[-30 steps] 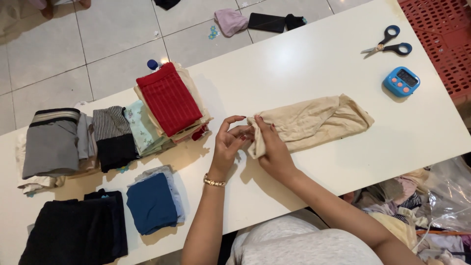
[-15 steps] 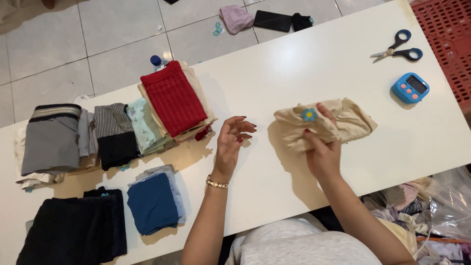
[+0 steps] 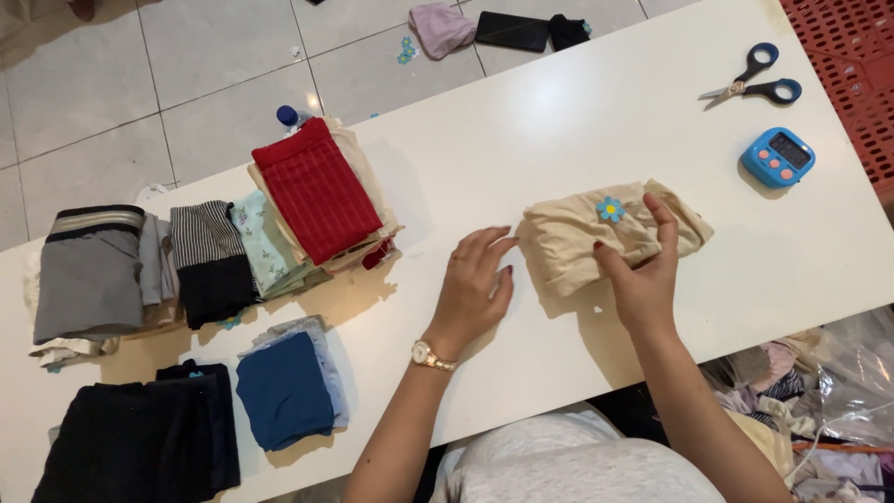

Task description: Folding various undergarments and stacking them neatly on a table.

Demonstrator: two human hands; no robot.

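A small blue rounded-square plastic timer (image 3: 778, 156) lies on the white table's right part, below the scissors; its dark rectangular screen (image 3: 793, 149) sits above three orange buttons.

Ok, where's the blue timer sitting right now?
In the head view, the blue timer sits on the white table at far right, just below the scissors and up-right of the beige garment.

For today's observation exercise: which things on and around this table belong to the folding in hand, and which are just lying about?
In the work:
beige garment with blue flower
left hand at its edge
right hand pressing on it
stacks of folded clothes

Lying about:
scissors
blue timer
red crate
pink cloth on the floor
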